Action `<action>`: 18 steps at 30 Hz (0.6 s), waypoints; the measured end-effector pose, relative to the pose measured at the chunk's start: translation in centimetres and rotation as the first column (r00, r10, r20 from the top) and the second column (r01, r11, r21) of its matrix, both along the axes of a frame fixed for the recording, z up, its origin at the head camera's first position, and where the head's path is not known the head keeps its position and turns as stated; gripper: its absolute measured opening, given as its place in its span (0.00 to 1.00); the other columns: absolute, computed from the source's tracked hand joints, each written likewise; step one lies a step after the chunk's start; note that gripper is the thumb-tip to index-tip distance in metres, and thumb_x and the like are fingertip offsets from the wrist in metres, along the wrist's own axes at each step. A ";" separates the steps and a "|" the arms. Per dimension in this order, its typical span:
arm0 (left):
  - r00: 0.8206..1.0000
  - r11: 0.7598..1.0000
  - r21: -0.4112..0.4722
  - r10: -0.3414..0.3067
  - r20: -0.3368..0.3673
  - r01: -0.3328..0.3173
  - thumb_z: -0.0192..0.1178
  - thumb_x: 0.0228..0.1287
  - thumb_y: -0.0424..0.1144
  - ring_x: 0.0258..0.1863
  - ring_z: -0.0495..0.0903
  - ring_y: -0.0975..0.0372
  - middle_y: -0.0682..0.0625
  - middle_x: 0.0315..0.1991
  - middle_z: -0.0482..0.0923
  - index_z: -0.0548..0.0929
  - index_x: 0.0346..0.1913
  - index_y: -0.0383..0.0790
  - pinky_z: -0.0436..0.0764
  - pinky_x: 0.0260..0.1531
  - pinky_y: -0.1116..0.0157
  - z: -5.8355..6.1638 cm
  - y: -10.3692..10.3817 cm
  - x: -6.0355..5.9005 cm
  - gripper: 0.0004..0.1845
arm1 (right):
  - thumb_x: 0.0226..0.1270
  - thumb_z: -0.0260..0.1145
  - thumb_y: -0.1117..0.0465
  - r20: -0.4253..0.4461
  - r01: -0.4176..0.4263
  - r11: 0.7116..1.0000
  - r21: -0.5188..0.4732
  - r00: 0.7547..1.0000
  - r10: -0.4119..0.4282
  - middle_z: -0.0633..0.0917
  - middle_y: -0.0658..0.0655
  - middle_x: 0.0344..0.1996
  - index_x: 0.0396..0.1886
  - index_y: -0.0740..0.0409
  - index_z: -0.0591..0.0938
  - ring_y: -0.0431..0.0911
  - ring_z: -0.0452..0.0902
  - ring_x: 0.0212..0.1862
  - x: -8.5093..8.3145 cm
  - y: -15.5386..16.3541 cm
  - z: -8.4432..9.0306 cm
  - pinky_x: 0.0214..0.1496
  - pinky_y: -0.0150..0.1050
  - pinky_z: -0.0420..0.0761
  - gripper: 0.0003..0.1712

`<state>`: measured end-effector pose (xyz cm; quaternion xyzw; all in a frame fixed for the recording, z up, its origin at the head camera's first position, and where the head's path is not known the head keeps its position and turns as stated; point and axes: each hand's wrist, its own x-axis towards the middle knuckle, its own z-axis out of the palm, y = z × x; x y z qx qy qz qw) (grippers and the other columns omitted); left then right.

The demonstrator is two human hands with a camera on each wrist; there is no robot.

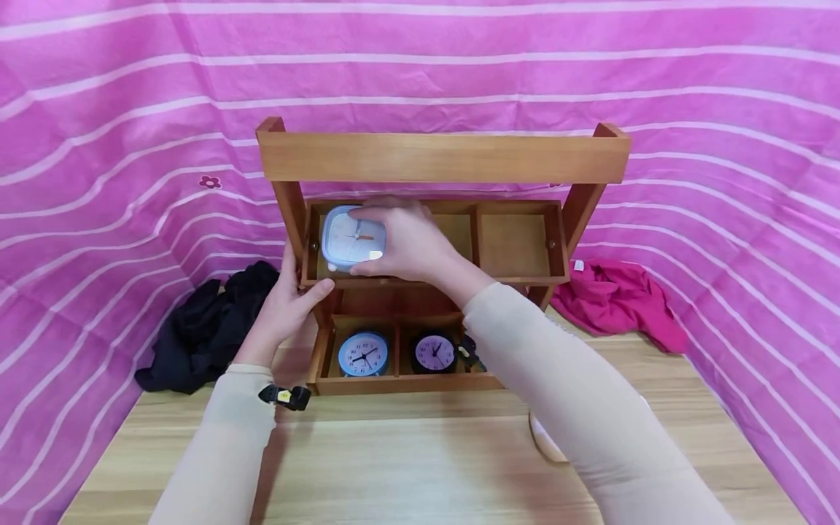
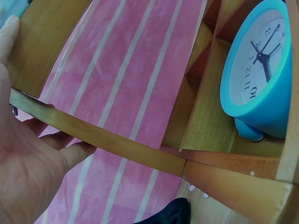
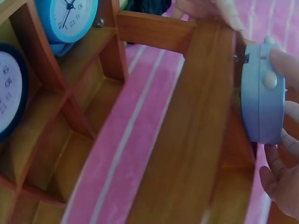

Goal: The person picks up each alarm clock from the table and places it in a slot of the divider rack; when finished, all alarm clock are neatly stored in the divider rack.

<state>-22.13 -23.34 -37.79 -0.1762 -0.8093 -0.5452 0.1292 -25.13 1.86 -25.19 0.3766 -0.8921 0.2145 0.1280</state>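
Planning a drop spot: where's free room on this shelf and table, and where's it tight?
Free: the upper tier's right compartment, and the bare tabletop in front of the shelf between the sleeves. Crowded: upper left, where the right hand holds a pale blue clock; the bottom tier with the blue clock and black clock; the left post, gripped by the left hand.

The shelf rack (image 1: 440,157) is smooth, satin-finished wood, the table (image 1: 420,467) matt wood-grain, the clocks (image 1: 363,354) glossy plastic, and the striped pink backdrop (image 1: 722,109) creased cloth.
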 end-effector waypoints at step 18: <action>1.000 1.000 0.006 -0.016 0.001 0.016 0.65 0.74 0.40 0.77 0.61 0.45 0.52 0.84 0.46 0.34 0.83 0.73 0.64 0.71 0.37 0.0 0.1 -0.1 0.55 | 0.53 0.79 0.33 0.045 0.069 0.995 0.078 0.996 -0.072 0.69 0.47 0.77 0.66 0.33 0.84 0.53 0.61 0.75 -0.9 -1.7 -2.8 0.70 0.59 0.53 0.38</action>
